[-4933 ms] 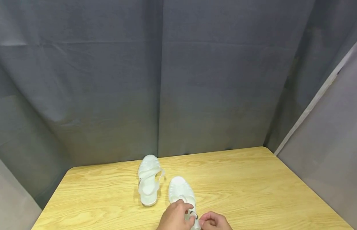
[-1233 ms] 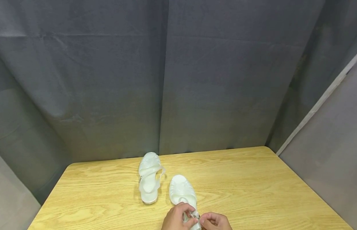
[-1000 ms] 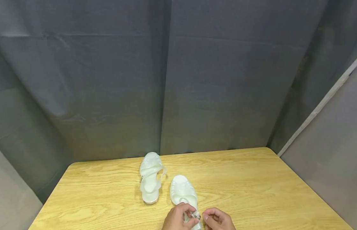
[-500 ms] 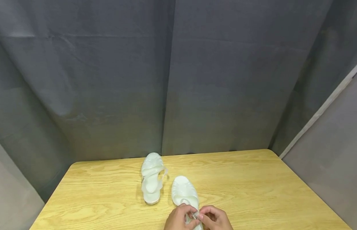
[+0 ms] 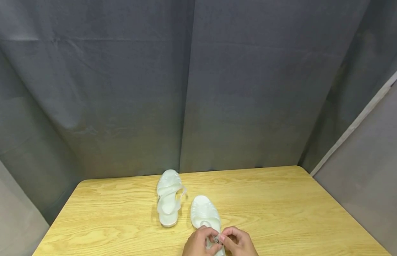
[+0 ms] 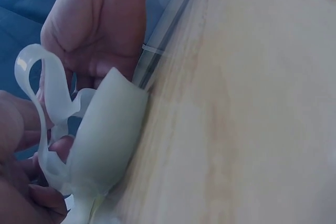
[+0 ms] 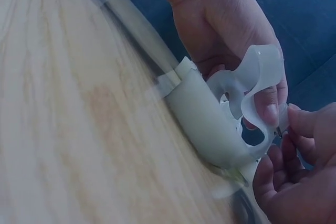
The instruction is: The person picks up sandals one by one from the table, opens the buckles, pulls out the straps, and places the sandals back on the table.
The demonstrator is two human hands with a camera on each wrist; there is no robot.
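Note:
A translucent white jelly sandal (image 5: 204, 211) lies toe-away at the table's front. My left hand (image 5: 199, 243) pinches its ankle strap (image 7: 262, 72) beside the small metal buckle (image 5: 216, 240), its thumb inside the strap loop in the right wrist view. From the other side my right hand (image 5: 238, 242) pinches the strap at the buckle, thumb against forefinger. Both wrist views show the strap standing up in a loop above the pale heel (image 6: 109, 129). The fingers partly cover the buckle. The matching sandal (image 5: 168, 209) rests farther back on the left, its strap sticking out sideways.
The wood-grain table (image 5: 281, 206) has rounded far corners. Grey curtain (image 5: 121, 106) hangs right behind its far edge, and lighter panels (image 5: 368, 170) stand along the sides.
A second ago my right fingers were slightly apart from the buckle; they have moved left onto the strap there. My left hand keeps its pinch. The head view has shifted slightly.

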